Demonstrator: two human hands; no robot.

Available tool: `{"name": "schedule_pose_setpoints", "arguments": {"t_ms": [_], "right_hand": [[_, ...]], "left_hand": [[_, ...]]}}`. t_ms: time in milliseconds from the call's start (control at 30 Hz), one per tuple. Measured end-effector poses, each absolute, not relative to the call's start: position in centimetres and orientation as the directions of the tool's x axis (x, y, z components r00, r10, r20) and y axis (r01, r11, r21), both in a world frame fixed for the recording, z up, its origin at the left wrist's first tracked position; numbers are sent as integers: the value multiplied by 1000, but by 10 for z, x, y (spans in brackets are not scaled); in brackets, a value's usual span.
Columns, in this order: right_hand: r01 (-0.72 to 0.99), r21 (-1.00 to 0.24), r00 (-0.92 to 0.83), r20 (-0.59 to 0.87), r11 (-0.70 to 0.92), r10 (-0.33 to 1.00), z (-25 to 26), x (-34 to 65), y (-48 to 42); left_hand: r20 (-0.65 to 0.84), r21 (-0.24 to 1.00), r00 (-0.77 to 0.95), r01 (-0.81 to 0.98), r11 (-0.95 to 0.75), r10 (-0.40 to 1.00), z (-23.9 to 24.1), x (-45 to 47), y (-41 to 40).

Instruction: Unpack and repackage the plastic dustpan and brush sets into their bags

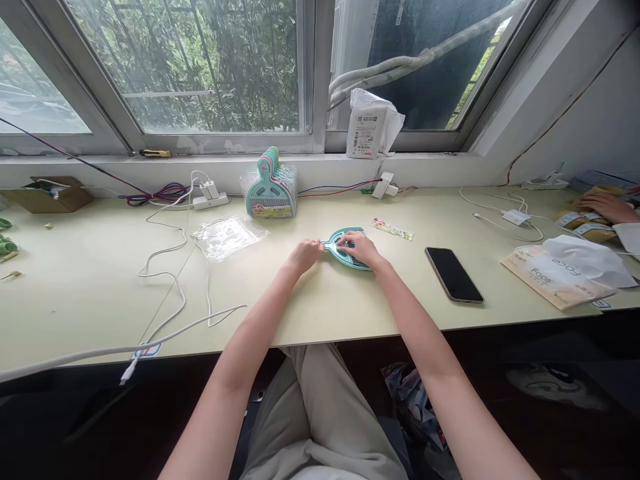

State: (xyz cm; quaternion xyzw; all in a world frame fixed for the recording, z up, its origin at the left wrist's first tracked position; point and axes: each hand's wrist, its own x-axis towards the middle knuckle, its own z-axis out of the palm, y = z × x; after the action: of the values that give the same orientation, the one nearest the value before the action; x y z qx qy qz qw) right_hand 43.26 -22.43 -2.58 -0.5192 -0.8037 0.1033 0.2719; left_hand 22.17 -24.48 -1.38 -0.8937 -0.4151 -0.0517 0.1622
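A small teal dustpan-shaped plastic piece (350, 257) lies flat on the pale desk (100, 287) in front of me. My left hand (306, 254) is closed in a pinch on its handle end at the left. My right hand (361, 246) rests on top of the pan part, fingers curled and pressing on something dark inside it. A stack of the same pans (271, 187) in clear wrap stands upright near the window sill. An empty clear plastic bag (227, 235) lies left of my hands, and a printed label strip (393, 230) lies to the right.
A black phone (453, 274) lies face up at the right, beside paper packets (555, 280) and a white bag. White cables (170, 287) and chargers run across the left half. A cardboard box (47, 193) sits far left. Another person's hand (607, 207) rests at the far right.
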Motion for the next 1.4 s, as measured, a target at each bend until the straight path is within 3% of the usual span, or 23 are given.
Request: {"name": "schedule_pose_setpoints", "arguments": {"t_ms": [200, 467, 767, 1100, 1267, 1400], "right_hand": [[787, -434, -327, 309, 438, 893, -26, 433, -224], [809, -404, -318, 311, 427, 896, -26, 433, -227], [828, -322, -345, 352, 459, 870, -24, 433, -230], [823, -348, -306, 394, 448, 867, -21, 434, -232], [802, -383, -285, 429, 458, 857, -20, 433, -232], [785, -422, -230, 480, 453, 846, -16, 428, -236]], "left_hand": [[186, -233, 654, 754, -614, 733, -14, 223, -243], [238, -214, 658, 753, -622, 714, -15, 221, -244], [309, -195, 655, 753, -628, 689, -18, 214, -244], [465, -181, 618, 767, -615, 634, -17, 206, -241], [527, -16, 504, 811, -585, 684, -15, 209, -246], [622, 342, 223, 786, -516, 751, -10, 218, -250]]}}
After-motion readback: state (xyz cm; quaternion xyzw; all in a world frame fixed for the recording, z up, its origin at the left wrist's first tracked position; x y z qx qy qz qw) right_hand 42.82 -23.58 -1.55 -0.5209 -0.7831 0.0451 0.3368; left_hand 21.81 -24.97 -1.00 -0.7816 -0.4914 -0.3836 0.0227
